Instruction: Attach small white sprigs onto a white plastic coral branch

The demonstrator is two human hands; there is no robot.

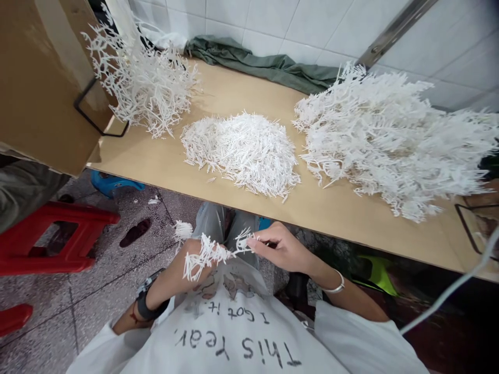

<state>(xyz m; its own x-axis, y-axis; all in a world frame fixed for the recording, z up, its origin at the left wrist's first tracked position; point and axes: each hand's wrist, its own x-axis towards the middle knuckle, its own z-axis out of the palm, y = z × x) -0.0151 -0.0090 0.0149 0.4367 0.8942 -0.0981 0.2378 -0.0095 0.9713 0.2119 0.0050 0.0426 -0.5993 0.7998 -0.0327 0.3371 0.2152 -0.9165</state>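
Over my lap, in front of the table edge, my left hand [195, 262] is closed around a bunch of white branched plastic pieces [208, 254]. Its fingers are partly covered by the bunch. My right hand [283, 246] pinches the right end of the same branched strand with thumb and fingers. Beyond my hands, a pile of small loose white pieces [259, 150] lies on the table [171, 174]. Another cluster of white pieces [183, 230] shows beyond my left hand, below the table edge.
Tangled white branches [144, 83] stand at the table's left, beside a cardboard box [47, 88]. A larger branched heap [390, 140] covers the right side. Green cloth [261, 62] lies along the wall. A red stool [58, 254] stands at left; a white cable [452, 291] crosses at right.
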